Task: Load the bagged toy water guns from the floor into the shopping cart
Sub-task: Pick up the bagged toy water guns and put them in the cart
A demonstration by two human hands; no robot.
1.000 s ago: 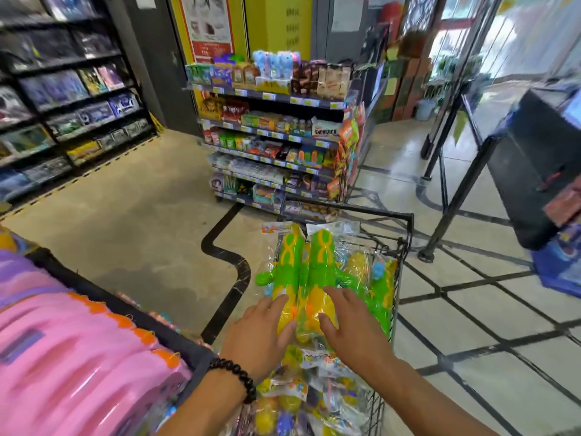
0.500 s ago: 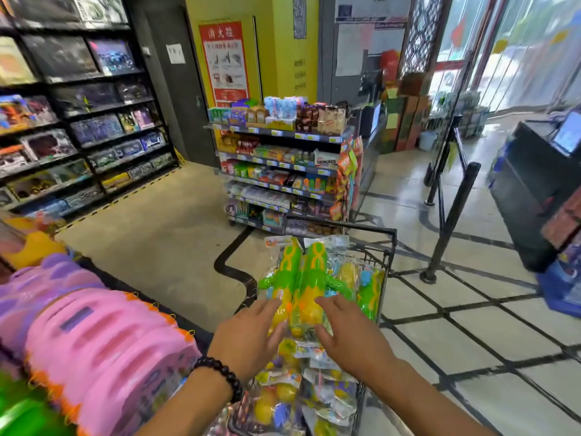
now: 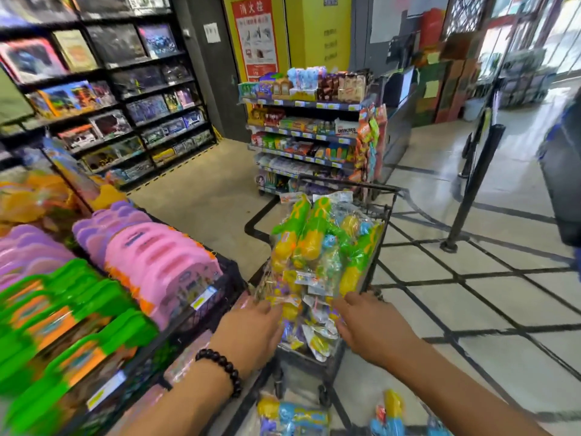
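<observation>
In the head view, the shopping cart (image 3: 385,212) stands straight ahead, already heaped with bagged toy water guns (image 3: 317,247) — green, yellow and blue, most lying with their long axes running near to far, the top two sloping up toward the far rim. The left hand (image 3: 248,332) rests at the near-left end of the heap and the right hand (image 3: 367,325) at the near-right end, both with fingers fairly straight and laid against the bags rather than curled round any one of them; whether a fingertip pinches plastic I cannot tell. What the next move turns on is below and nearer than the hands: two more bagged guns lie on the floor by the cart's near wheels, a yellow-and-blue one (image 3: 292,415) on the left and a blue-and-yellow one (image 3: 388,413) on the right — each roughly under the hand of its own side, so either hand would have to come back and down. To the left, a wire display bin (image 3: 226,278) holds pink and green packaged toys.
</observation>
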